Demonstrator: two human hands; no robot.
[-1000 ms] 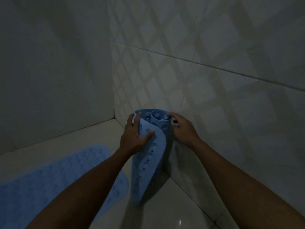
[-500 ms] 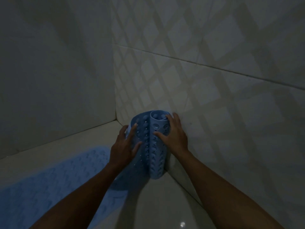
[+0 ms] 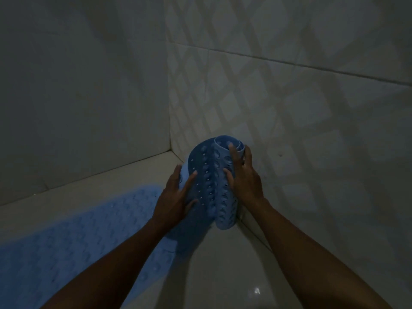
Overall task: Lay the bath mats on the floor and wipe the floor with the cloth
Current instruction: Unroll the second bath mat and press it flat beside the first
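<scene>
Rolled bath mat (image 3: 214, 186) (upright) gripped by left hand (image 3: 176, 197) and right hand (image 3: 244, 179).

Both hands, left (image 3: 176, 197) and right (image 3: 244, 177), hold a rolled blue bath mat (image 3: 214, 186) upright in the corner; a second mat (image 3: 78, 237) lies flat on the floor (image 3: 234, 264).

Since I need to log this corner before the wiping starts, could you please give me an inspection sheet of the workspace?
Surface: pale tiled floor, a small glint near the front.
Job's things: rolled blue bath mat standing on end in the corner, partly unrolled; flat blue bath mat laid on the floor at left; no cloth seen.
Clutter: nothing seen.
Grippers: left hand holds the loose flap; right hand grips the roll.
Cables: nothing seen.
Surroundings: tiled walls, dim light.
</scene>
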